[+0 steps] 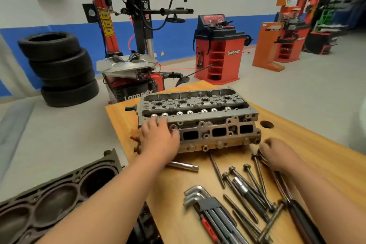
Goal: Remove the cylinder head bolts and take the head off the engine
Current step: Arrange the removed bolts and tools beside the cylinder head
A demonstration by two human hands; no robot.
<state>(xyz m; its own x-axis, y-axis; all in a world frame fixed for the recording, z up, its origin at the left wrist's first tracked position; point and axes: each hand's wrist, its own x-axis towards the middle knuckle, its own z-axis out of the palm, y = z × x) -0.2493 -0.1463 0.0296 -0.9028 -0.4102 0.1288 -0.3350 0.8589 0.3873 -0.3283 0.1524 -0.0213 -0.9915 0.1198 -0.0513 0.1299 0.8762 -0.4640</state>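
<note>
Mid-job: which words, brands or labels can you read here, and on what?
"Lanpody": red wheel balancer.
"Lanpody": tyre changer base, lower edge hidden behind the cylinder head.
Vertical lettering on the tyre changer column: blurred, unreadable.
Yellow warning stickers on the red post: too blurred.
Orange stand label: too blurred.
Cylinder head, hex keys: no readable marks.

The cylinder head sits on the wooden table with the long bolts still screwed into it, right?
Not quite. The cylinder head does sit on the wooden table, but the long bolts lie loose on the table beside it, as the head view shows.
</note>
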